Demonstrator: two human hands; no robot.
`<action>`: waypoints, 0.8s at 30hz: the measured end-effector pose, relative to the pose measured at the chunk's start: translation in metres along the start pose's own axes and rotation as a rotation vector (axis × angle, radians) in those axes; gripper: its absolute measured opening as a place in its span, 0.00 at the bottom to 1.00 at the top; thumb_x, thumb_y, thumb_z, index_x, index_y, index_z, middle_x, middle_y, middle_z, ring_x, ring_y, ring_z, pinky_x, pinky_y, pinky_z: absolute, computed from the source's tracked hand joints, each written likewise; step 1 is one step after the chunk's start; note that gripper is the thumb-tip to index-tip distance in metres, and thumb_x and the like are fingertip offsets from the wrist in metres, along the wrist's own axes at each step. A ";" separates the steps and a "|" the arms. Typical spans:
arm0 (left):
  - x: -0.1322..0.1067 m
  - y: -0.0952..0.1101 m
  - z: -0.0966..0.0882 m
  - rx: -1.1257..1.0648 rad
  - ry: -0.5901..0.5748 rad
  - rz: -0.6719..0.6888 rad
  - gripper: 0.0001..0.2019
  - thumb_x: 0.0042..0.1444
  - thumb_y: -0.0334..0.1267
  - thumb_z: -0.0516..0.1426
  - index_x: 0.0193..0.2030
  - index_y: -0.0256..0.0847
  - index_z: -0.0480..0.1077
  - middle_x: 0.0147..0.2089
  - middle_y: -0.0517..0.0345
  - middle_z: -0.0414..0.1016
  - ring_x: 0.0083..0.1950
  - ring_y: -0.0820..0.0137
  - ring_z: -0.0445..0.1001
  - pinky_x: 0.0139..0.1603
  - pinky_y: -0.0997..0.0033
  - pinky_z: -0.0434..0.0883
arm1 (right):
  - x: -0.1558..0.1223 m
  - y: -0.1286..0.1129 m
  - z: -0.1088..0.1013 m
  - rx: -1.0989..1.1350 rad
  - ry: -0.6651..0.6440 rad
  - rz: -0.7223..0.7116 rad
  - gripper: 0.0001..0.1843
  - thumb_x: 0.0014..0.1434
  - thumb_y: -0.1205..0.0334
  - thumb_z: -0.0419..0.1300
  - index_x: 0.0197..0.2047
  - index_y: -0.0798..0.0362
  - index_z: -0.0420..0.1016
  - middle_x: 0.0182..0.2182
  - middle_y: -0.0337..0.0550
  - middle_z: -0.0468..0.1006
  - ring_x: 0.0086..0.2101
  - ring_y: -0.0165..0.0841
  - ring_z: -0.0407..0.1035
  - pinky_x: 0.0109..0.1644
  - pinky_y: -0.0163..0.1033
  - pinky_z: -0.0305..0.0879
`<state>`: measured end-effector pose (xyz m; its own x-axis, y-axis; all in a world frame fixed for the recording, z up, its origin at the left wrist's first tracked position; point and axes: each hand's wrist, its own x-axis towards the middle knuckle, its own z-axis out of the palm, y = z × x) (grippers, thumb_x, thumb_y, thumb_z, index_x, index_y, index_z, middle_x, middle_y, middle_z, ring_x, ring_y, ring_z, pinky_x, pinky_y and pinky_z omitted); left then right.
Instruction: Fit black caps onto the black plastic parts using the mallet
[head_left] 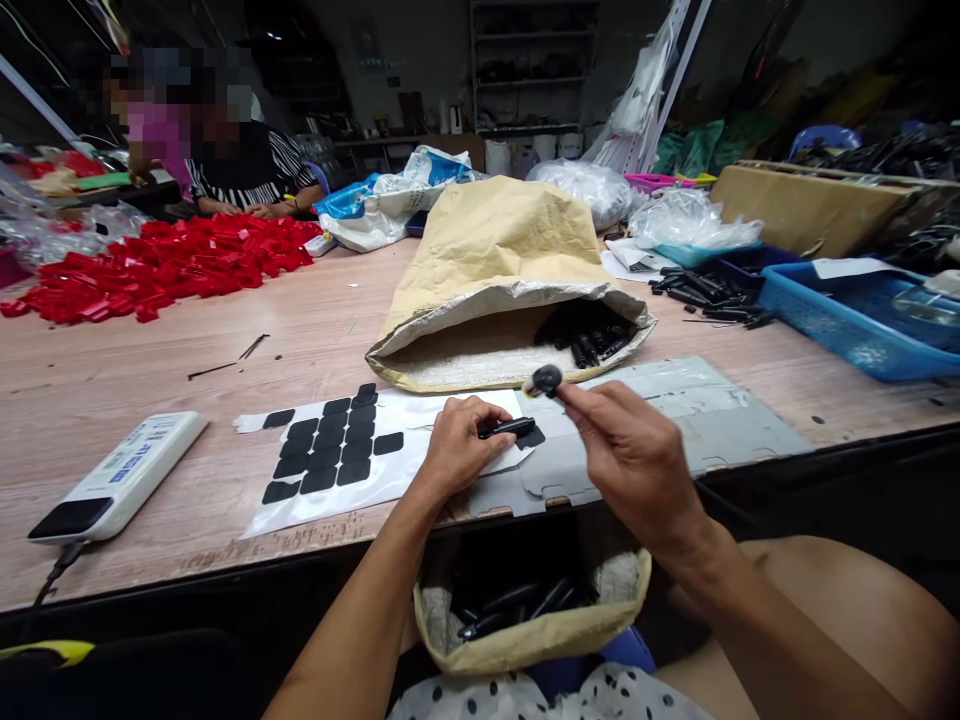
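My left hand [459, 442] is closed round a slim black stick-like part [508, 428], held just above a white backing sheet [375, 480] that carries several black rounded pads [330, 452]. My right hand [626, 455] pinches a small black pad [545, 379] between thumb and fingertips, lifted a little above and to the right of the stick. Both hands hover near the table's front edge. A grey flat sheet [697, 410] lies under and right of them.
A tan paper sack [491, 260] lies open with black parts inside. Another sack [525, 625] of black parts sits in my lap. A white power bank [120, 478] lies left, red pieces [157, 265] far left by a seated person [225, 160], a blue basket [855, 320] right.
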<state>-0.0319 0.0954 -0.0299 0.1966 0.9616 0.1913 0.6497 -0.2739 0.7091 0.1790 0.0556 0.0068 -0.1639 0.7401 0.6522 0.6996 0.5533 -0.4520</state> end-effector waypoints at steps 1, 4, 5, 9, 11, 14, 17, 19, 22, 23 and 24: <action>0.000 0.000 0.000 -0.001 0.005 0.003 0.08 0.52 0.35 0.66 0.40 0.47 0.80 0.40 0.61 0.80 0.49 0.61 0.70 0.52 0.61 0.65 | -0.003 0.002 0.003 -0.015 -0.059 0.006 0.18 0.69 0.67 0.53 0.56 0.47 0.79 0.37 0.43 0.78 0.37 0.34 0.74 0.44 0.38 0.71; -0.001 -0.001 0.001 0.002 0.011 0.013 0.09 0.51 0.34 0.66 0.40 0.47 0.80 0.40 0.60 0.80 0.49 0.61 0.70 0.53 0.60 0.65 | -0.008 0.007 0.007 -0.031 -0.153 0.045 0.17 0.69 0.65 0.53 0.55 0.46 0.79 0.35 0.43 0.78 0.36 0.35 0.74 0.42 0.39 0.71; -0.002 -0.001 0.001 0.003 0.008 0.016 0.09 0.51 0.34 0.65 0.40 0.47 0.79 0.40 0.60 0.80 0.49 0.60 0.70 0.53 0.60 0.65 | -0.007 0.008 0.005 -0.023 -0.127 0.058 0.17 0.69 0.65 0.53 0.55 0.46 0.79 0.36 0.43 0.79 0.37 0.35 0.74 0.43 0.39 0.71; -0.002 0.000 0.000 -0.008 -0.001 0.007 0.08 0.51 0.33 0.65 0.39 0.47 0.79 0.39 0.60 0.80 0.49 0.60 0.70 0.52 0.60 0.66 | 0.003 0.019 -0.013 -0.019 -0.006 0.074 0.16 0.69 0.63 0.55 0.54 0.47 0.80 0.40 0.44 0.81 0.41 0.37 0.75 0.48 0.43 0.71; -0.003 0.002 -0.001 -0.017 -0.004 -0.011 0.08 0.50 0.32 0.65 0.38 0.47 0.79 0.39 0.61 0.79 0.49 0.60 0.70 0.52 0.60 0.66 | 0.005 0.031 -0.024 -0.050 0.011 0.092 0.15 0.68 0.63 0.56 0.53 0.48 0.81 0.41 0.44 0.81 0.41 0.38 0.76 0.48 0.43 0.71; -0.003 0.003 -0.002 -0.030 -0.005 -0.031 0.08 0.51 0.33 0.65 0.38 0.47 0.79 0.40 0.60 0.80 0.50 0.60 0.69 0.52 0.60 0.66 | -0.001 0.058 -0.037 -0.158 0.028 0.158 0.15 0.66 0.61 0.58 0.52 0.48 0.82 0.41 0.43 0.82 0.41 0.39 0.76 0.47 0.44 0.70; -0.003 0.004 -0.003 -0.040 -0.012 -0.035 0.08 0.52 0.34 0.65 0.39 0.47 0.79 0.41 0.60 0.80 0.51 0.59 0.69 0.53 0.60 0.66 | -0.012 0.089 -0.048 -0.309 0.030 0.234 0.15 0.64 0.60 0.59 0.51 0.47 0.82 0.41 0.43 0.82 0.40 0.40 0.76 0.45 0.44 0.68; -0.003 0.003 -0.004 -0.043 -0.024 -0.036 0.08 0.53 0.36 0.64 0.41 0.47 0.79 0.42 0.60 0.81 0.51 0.59 0.69 0.53 0.59 0.65 | -0.019 0.109 -0.056 -0.424 0.010 0.282 0.14 0.64 0.60 0.59 0.50 0.46 0.83 0.42 0.43 0.82 0.38 0.40 0.75 0.40 0.44 0.66; -0.002 0.002 -0.004 -0.047 -0.041 -0.029 0.07 0.59 0.40 0.62 0.43 0.48 0.79 0.44 0.59 0.81 0.52 0.58 0.69 0.55 0.57 0.64 | -0.025 0.136 -0.065 -0.554 -0.046 0.335 0.14 0.65 0.60 0.58 0.50 0.44 0.82 0.45 0.45 0.82 0.38 0.40 0.74 0.38 0.45 0.63; -0.001 0.001 -0.004 -0.044 -0.047 -0.021 0.08 0.61 0.41 0.60 0.44 0.48 0.79 0.44 0.59 0.81 0.52 0.58 0.69 0.56 0.57 0.64 | -0.026 0.144 -0.067 -0.575 -0.058 0.334 0.15 0.65 0.61 0.57 0.50 0.44 0.82 0.44 0.47 0.82 0.39 0.41 0.73 0.39 0.46 0.62; -0.001 0.001 -0.004 -0.038 -0.051 -0.012 0.08 0.62 0.42 0.59 0.44 0.48 0.79 0.44 0.59 0.81 0.52 0.59 0.68 0.56 0.57 0.63 | -0.027 0.151 -0.069 -0.587 -0.061 0.323 0.15 0.65 0.61 0.57 0.50 0.46 0.83 0.44 0.49 0.82 0.40 0.42 0.72 0.40 0.47 0.62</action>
<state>-0.0348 0.0944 -0.0268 0.2264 0.9627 0.1483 0.6239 -0.2602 0.7369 0.3370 0.0930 -0.0377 0.0904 0.8632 0.4967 0.9794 0.0134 -0.2014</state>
